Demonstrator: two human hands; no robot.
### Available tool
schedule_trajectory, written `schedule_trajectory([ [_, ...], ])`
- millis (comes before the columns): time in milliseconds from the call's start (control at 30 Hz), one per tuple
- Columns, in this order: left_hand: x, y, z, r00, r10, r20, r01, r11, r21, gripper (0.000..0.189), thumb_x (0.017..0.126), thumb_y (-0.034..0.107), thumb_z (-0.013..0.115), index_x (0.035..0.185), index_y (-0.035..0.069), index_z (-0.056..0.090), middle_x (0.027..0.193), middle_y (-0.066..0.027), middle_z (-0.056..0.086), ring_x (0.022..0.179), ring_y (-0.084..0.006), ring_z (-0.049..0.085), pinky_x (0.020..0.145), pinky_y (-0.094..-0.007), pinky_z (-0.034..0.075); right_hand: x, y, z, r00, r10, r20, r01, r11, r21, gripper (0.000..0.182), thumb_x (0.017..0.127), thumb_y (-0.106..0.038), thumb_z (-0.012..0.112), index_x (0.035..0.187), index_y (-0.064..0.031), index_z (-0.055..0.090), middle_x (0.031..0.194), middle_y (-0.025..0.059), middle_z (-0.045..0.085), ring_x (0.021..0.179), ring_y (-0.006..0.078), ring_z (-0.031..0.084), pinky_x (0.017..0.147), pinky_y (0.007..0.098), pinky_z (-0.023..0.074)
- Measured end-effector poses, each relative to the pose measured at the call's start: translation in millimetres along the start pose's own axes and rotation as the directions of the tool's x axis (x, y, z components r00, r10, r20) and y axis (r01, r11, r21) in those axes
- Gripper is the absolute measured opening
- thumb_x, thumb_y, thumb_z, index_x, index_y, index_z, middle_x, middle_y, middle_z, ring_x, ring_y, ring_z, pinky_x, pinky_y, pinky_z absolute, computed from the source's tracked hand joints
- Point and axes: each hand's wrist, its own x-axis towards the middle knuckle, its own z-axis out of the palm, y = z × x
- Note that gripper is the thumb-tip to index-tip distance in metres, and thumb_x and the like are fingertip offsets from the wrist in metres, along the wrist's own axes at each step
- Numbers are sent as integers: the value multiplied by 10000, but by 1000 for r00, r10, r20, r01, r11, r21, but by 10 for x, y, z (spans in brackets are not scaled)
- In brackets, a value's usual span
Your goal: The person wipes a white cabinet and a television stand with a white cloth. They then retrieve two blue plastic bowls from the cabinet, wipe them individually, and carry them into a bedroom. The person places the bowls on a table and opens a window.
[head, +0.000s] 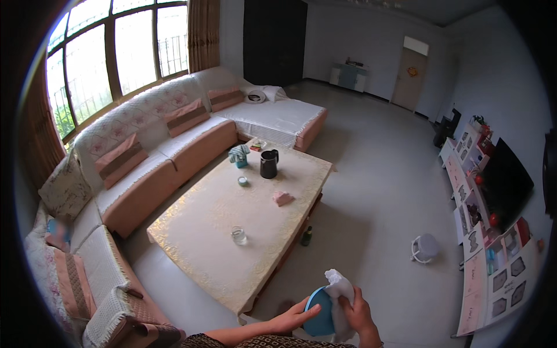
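At the bottom centre, my left hand (297, 316) grips a blue round-edged container (320, 311) by its near side, the thumb lying over it. My right hand (360, 312) clasps a crumpled white cloth or tissue (340, 290), which touches the container's right side and sticks up above it. Both hands are just off the near right corner of a low table (204, 243) with a patterned cream cover. On the table stand a clear glass (239, 235), a crumpled pink cloth (283, 198), a dark pitcher (268, 164), a small round tin (243, 181) and a blue container with a striped cloth (239, 155).
A corner sofa (139, 198) with pink cushions runs along the left and far sides. A green bottle (306, 236) stands on the floor by the table. To the right are a round stool (425, 247), a pink and white cabinet (472, 278) and a television (500, 187).
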Motion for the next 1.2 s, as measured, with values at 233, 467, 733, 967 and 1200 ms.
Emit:
schedule_trajectory([
  [233,837,379,-359,993,119,23,-121,986,110,702,884,552,411,1337,34,276,1163,-109,461,1035,-169,446,825,-287,401,859,60,-98,996,20,-82,-27,997,-73,454,857,-310,543,1189,-45,383,951,239,595,853,420,585,699,449,473],
  [467,1558,1066,-849,985,145,88,-145,989,-6,684,913,466,423,1386,33,184,1324,-120,352,1209,-194,349,1008,-340,295,1989,-69,-243,998,-21,-56,14,993,-118,509,846,-298,557,1236,-49,345,999,244,580,866,432,576,714,455,470],
  [733,2643,1438,-1012,975,121,188,-137,988,70,690,895,522,418,1344,21,266,1215,-146,443,1106,-194,430,921,-316,376,2648,196,-362,947,34,-320,-20,999,46,554,835,-216,559,1300,-39,318,1095,233,546,985,384,556,812,420,451],
  [967,3773,1757,-821,947,32,320,-52,997,53,681,911,486,412,1340,-18,254,1226,-156,441,1122,-193,433,939,-323,376,3268,1052,-936,948,40,-314,-62,996,-62,445,851,-163,520,1253,-17,395,1167,220,509,1039,360,533,850,398,440],
  [1200,5170,2205,-497,944,-12,330,-13,997,74,654,925,446,403,1365,0,216,1249,-140,418,1139,-185,422,953,-315,372,4327,1649,-1927,962,43,-270,-63,996,-65,441,847,-165,538,1241,-17,408,1202,226,480,1038,372,525,862,398,432],
])
